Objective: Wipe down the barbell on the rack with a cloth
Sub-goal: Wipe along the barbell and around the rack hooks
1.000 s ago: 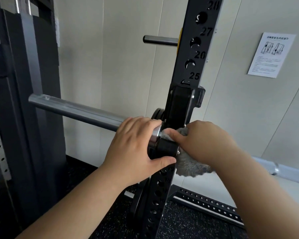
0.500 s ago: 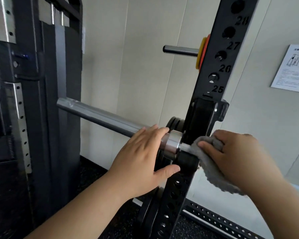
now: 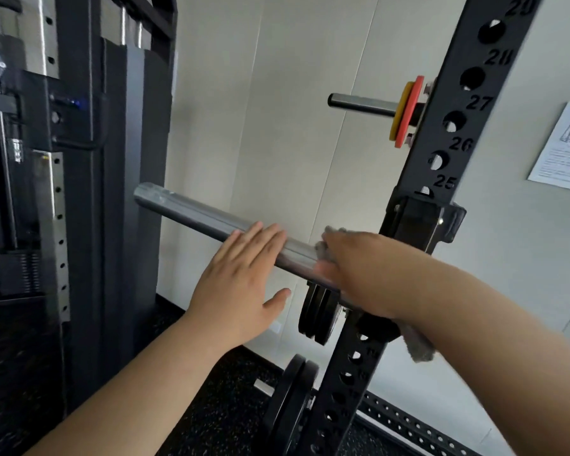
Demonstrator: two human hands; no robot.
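Barbell (image 3: 211, 222) lying across the rack upright (image 3: 438, 205), its bare steel sleeve jutting out to the left and up toward the wall, free end just short of the dark padded machine (image 3: 112, 192) at the left; left hand (image 3: 241, 284) spread flat, fingers straight and laid over the sleeve from the near side, thumb splayed out below the bar, gripping nothing; right hand (image 3: 362, 271) just beside it, closer to the upright, curled over the sleeve with the grey cloth (image 3: 326, 248) bunched between palm and steel, a fuzzy edge poking out above the knuckles and a loose tail (image 3: 418, 347) hanging down under the wrist; blurred there, so cannot tell how tightly the fingers close on the bar beneath the cloth; black J-hook bracket (image 3: 422, 222) clamped on the upright right behind the right hand, crowding the inner end of the sleeve; black weight plates (image 3: 316, 314) stored on a peg directly below the bar, near the right wrist, and more black plates (image 3: 293, 399) lower down by the base; above, a short steel storage peg (image 3: 359, 103) sticking out left from the upright, carrying a thin yellow and red plate (image 3: 407, 110); numbered holes 25 to 29 running up the upright's face; printed paper sheet (image 3: 566, 146) fixed to the pale wall at the right edge; speckled black rubber floor (image 3: 218, 416) underneath; perforated black base rail (image 3: 415, 429) running off along the floor to the lower right.
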